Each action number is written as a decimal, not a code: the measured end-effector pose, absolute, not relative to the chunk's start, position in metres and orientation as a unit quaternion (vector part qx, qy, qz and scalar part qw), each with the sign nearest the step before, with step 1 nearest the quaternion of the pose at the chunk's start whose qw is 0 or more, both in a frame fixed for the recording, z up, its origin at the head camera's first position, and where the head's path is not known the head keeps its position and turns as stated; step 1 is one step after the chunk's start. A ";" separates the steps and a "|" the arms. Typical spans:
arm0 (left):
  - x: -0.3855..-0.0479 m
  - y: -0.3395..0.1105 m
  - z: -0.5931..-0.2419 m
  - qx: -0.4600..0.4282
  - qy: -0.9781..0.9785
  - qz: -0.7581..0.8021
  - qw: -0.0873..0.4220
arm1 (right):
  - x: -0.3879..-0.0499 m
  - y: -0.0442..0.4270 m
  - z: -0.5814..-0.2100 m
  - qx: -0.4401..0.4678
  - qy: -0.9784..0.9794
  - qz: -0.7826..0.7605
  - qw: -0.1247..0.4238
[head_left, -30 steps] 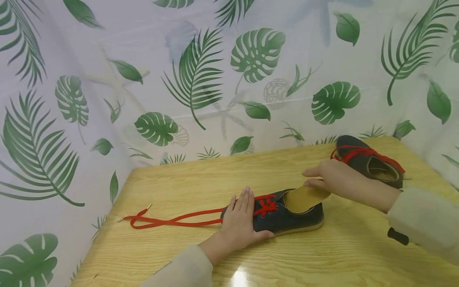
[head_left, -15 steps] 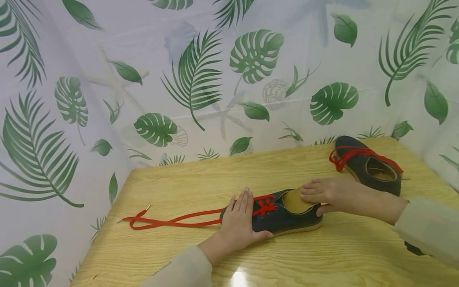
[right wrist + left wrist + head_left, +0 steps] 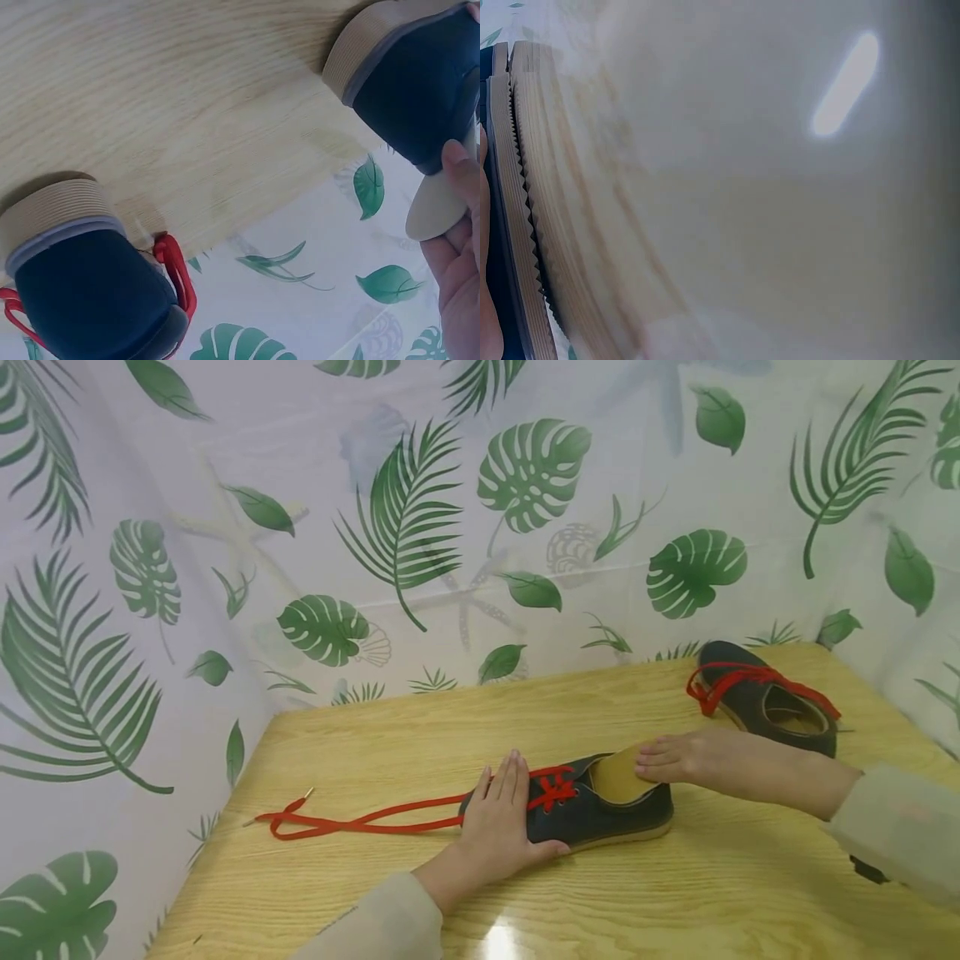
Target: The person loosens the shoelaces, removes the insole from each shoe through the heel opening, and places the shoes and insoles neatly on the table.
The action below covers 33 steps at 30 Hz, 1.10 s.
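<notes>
A dark navy lace-up shoe (image 3: pixel 607 822) lies on the table, toe to the left, its red laces (image 3: pixel 557 789) threaded through the eyelets. My left hand (image 3: pixel 497 831) rests across its toe with straight fingers, thumb along the near side. Inside the shoe opening sits a tan insole (image 3: pixel 618 777), its front part hidden. My right hand (image 3: pixel 693 756) is at the heel, fingers over the insole's rear end. In the right wrist view, the pale insole end (image 3: pixel 431 210) sticks out past the heel between thumb and fingers. The left wrist view catches mostly the ribbed sole edge (image 3: pixel 514 187).
A second navy shoe (image 3: pixel 750 706) with red laces stands at the back right, behind my right forearm. Long loose laces (image 3: pixel 360 822) stretch left over the wooden table (image 3: pixel 420 727). A leaf-patterned cloth (image 3: pixel 450 527) rises behind and at the sides.
My right hand has come down from above the raised insole end to lie over it at the heel, then shifted slightly. The insole sits lower. My left hand has stayed put.
</notes>
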State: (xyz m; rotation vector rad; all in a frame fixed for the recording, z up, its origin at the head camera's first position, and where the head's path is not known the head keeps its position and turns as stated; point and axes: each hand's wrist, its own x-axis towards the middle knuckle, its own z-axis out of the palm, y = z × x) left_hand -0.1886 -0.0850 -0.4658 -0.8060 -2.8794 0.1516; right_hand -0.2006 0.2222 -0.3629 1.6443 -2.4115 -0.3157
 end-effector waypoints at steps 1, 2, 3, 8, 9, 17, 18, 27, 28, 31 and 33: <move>-0.189 -0.085 -0.466 -0.269 -0.959 0.052 0.074 | -0.200 0.223 -0.363 0.558 -0.817 -0.103 0.103; -0.188 -0.084 -0.466 -0.268 -0.959 0.052 0.074 | -0.200 0.225 -0.363 0.557 -0.819 -0.096 0.100; -0.188 -0.084 -0.466 -0.268 -0.959 0.053 0.074 | -0.199 0.226 -0.363 0.555 -0.820 -0.095 0.102; -0.188 -0.083 -0.466 -0.265 -0.960 0.054 0.072 | -0.193 0.238 -0.362 0.503 -0.858 -0.079 0.072; -0.188 -0.083 -0.466 -0.266 -0.960 0.053 0.071 | -0.191 0.241 -0.361 0.482 -0.872 -0.068 0.055; -0.188 -0.081 -0.464 -0.264 -0.961 0.048 0.066 | -0.193 0.263 -0.365 0.507 -0.838 -0.101 0.173; -0.188 -0.081 -0.464 -0.264 -0.961 0.049 0.065 | -0.194 0.265 -0.366 0.517 -0.827 -0.101 0.197; -0.188 -0.083 -0.464 -0.264 -0.960 0.055 0.075 | -0.202 0.264 -0.371 0.544 -0.791 -0.078 0.268; -0.188 -0.083 -0.464 -0.264 -0.960 0.054 0.075 | -0.202 0.263 -0.371 0.544 -0.793 -0.076 0.264; -0.188 -0.084 -0.465 -0.265 -0.960 0.054 0.075 | -0.201 0.258 -0.372 0.544 -0.796 -0.074 0.254; -0.188 -0.084 -0.465 -0.265 -0.960 0.055 0.075 | -0.201 0.254 -0.373 0.544 -0.799 -0.069 0.247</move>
